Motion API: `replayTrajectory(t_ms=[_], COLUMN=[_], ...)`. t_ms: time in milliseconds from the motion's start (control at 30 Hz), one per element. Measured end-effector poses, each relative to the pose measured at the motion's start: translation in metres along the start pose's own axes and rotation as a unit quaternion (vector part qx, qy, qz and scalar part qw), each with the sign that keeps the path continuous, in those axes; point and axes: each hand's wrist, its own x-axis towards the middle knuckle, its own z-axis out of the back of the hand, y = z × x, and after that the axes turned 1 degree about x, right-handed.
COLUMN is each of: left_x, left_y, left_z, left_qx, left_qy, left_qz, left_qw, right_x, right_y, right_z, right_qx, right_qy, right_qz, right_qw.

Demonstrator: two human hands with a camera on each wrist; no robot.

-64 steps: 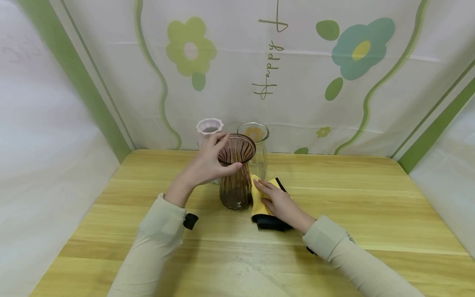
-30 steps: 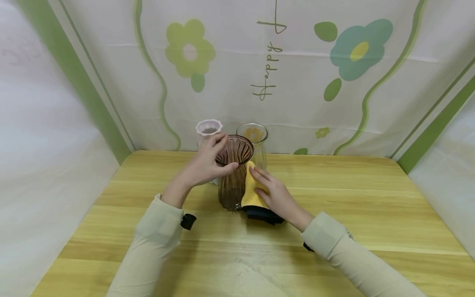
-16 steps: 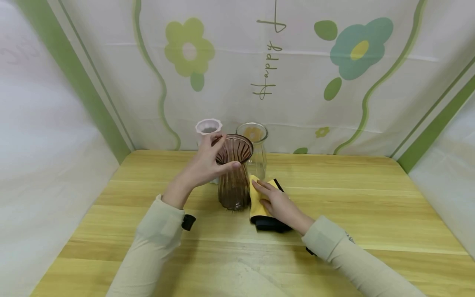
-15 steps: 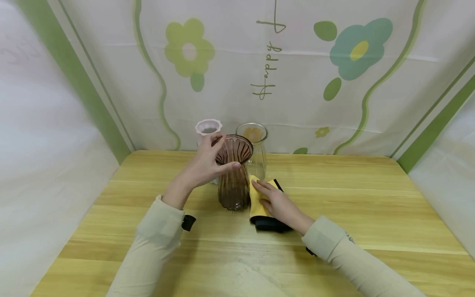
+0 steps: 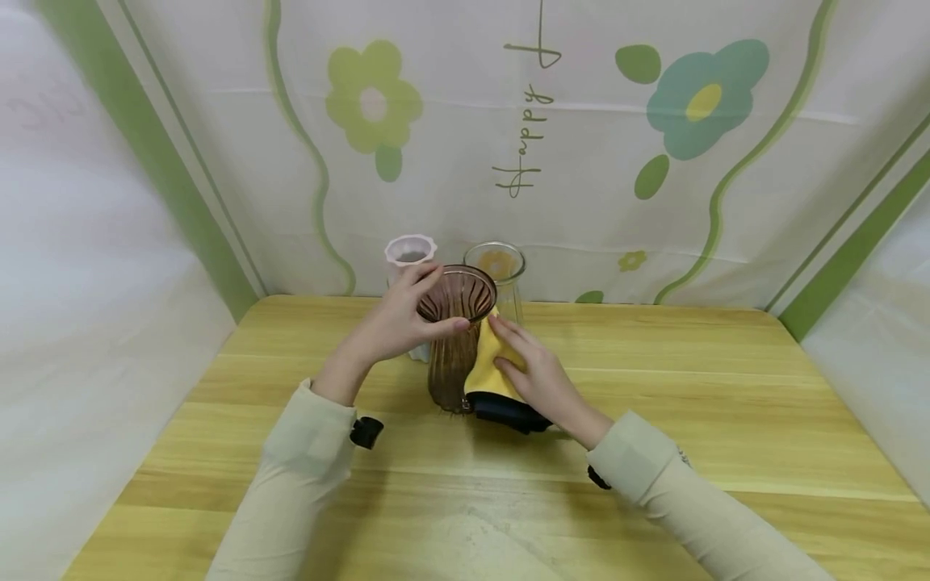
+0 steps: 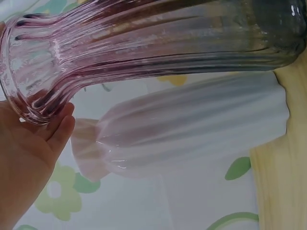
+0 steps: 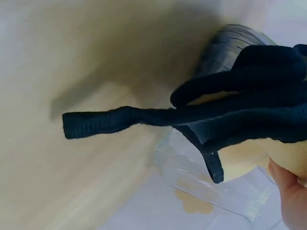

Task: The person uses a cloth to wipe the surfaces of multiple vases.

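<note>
A ribbed, purplish-brown glass vase (image 5: 446,371) stands on the wooden table. My left hand (image 5: 395,324) grips its flared rim, thumb at the near side and fingers at the far side. In the left wrist view the ribbed glass vase (image 6: 158,43) stretches away from the fingers. My right hand (image 5: 541,379) holds a folded yellow cloth (image 5: 485,367) with black edging against the vase's right side. From the right wrist, the cloth's black edge (image 7: 115,122) hangs loose, and only part of the hand (image 7: 295,201) shows. The cloth hides part of the vase.
Behind on the left stands a white-pink vase (image 5: 398,273) with a scalloped rim. A clear glass vase (image 5: 514,303) is close behind on the right. A flower-printed white curtain (image 5: 465,121) rises at the back edge of the wooden table (image 5: 690,403).
My right hand has moved the cloth leftward and slightly up, from beside the vase onto its side; it was there a second ago too. My left hand stays on the rim.
</note>
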Motion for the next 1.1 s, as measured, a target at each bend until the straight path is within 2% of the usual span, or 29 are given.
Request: replayTrajectory(t_ms=[167,267,367,567,833,933,1100], left_x=[0.0,0.0,0.0,0.001,0.003,0.002,0.0], left_y=[0.0,0.002,0.003,0.003,0.0,-0.001,-0.001], left_z=[-0.001,-0.003,-0.006,-0.009,-0.011,-0.011,-0.007], left_qx=[-0.01,-0.014,-0.02,-0.019,-0.026,-0.022,-0.013], left_qy=[0.007,0.004,0.0,-0.007,-0.019,-0.02,-0.021], left_qz=[-0.011,-0.03,-0.035,-0.007,0.014,0.016,0.014], left_qw=[0.9999,0.9995,0.9992,0.9998,0.9994,0.9994,0.9996], right_x=[0.005,0.002,-0.004,-0.017,-0.03,-0.03,-0.021], right_y=[0.008,0.007,0.0,-0.015,-0.024,-0.025,-0.018], right_z=[0.003,0.002,-0.001,-0.007,-0.01,-0.011,-0.007], right_qx=[0.009,-0.006,-0.026,-0.063,-0.1,-0.092,-0.064], right_qy=[-0.007,0.002,0.016,0.059,0.141,0.136,0.084], right_qz=[-0.002,0.002,0.006,-0.005,-0.063,-0.062,-0.042], right_qw=[0.9999,1.0,0.9995,0.9963,0.983,0.9845,0.9935])
